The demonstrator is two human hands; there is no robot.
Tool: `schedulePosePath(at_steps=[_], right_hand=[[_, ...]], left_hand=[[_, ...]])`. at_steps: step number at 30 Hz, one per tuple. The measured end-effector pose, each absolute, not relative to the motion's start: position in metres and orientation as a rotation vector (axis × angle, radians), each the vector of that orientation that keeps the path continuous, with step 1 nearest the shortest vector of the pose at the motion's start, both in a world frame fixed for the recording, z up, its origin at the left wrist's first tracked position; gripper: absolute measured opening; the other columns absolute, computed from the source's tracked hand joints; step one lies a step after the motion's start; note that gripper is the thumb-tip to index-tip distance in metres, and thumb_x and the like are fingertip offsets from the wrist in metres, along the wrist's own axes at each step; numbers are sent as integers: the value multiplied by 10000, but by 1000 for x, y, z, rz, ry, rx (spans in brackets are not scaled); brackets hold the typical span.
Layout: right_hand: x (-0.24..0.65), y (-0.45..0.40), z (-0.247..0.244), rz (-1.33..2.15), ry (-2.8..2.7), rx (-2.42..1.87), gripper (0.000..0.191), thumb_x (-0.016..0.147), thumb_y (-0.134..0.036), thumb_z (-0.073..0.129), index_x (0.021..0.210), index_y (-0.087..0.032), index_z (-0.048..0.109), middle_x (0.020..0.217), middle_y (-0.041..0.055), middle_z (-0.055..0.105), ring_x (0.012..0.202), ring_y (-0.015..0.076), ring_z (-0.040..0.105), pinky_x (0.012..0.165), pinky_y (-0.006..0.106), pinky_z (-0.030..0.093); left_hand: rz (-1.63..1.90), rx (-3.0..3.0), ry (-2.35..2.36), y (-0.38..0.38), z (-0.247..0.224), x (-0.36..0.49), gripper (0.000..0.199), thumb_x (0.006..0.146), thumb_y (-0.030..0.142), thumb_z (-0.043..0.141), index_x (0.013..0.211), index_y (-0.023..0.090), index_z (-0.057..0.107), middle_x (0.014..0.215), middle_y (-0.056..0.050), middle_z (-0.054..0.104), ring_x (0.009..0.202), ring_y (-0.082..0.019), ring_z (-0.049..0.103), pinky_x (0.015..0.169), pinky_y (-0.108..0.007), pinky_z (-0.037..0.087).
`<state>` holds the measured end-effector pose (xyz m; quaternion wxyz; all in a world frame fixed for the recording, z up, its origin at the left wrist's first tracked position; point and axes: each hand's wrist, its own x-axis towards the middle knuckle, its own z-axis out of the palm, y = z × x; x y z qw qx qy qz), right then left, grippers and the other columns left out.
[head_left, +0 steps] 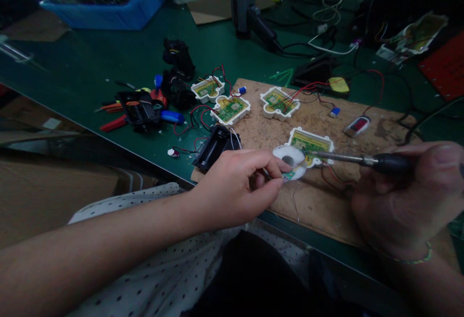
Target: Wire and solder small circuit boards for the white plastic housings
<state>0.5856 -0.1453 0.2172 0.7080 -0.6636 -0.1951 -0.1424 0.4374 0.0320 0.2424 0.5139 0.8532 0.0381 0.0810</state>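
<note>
Lying leftward from the right hand, which is clamped round its handle: one soldering iron, long axis crosswise above the brown board, tip at the white circuit casing, nearer the left hand, fingertips together on a small green circuit.

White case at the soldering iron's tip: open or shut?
Open: the white case has no lid over it, and the green circuit board shows inside.
</note>
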Motion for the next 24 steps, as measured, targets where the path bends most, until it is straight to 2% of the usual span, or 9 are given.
schedulePosePath(at_steps=[4, 7, 12, 20, 24], right_hand=[[583, -145, 218, -363, -449, -1375, 202, 729, -272, 672, 588, -188, 553, 541, -62, 449, 413, 60, 415, 351, 203, 296], [580, -146, 220, -309, -483, -1441, 180, 733, -217, 665, 579, -189, 576, 540, -68, 465, 427, 61, 439, 397, 215, 355], [575, -148, 223, -279, -494, -1541, 174, 722, -193, 663, 568, -192, 582, 509, -60, 484, 431, 88, 466, 410, 252, 366], [575, -148, 222, -244, -530, -1557, 132, 713, -202, 677, 601, -192, 607, 533, -33, 595, 415, 105, 500, 378, 239, 356], [576, -146, 219, -309, -518, -1538, 152, 688, -220, 678, 572, -188, 585, 516, -27, 599, 410, 102, 489, 369, 233, 344]], left_hand=[[208, 2042, 83, 32, 241, 438, 50, 838, 100, 645, 826, 147, 655, 1100, -41, 751, 705, -83, 662, 471, -165, 417], [218, 2042, 74, 32, 241, 438, 82, 821, 66, 642, 819, 147, 657, 1106, -32, 749, 753, -83, 678, 484, -155, 420], [226, 2048, 78, 32, 242, 438, 87, 817, 64, 644, 805, 149, 654, 1091, -33, 754, 796, -99, 695, 479, -158, 420], [219, 2056, 84, 33, 240, 438, 102, 810, 58, 644, 818, 159, 660, 1109, -37, 749, 822, -121, 708, 483, -167, 434], [225, 2055, 71, 33, 240, 437, 99, 813, 64, 648, 819, 162, 658, 1099, -31, 752, 886, -136, 712, 496, -167, 440]])
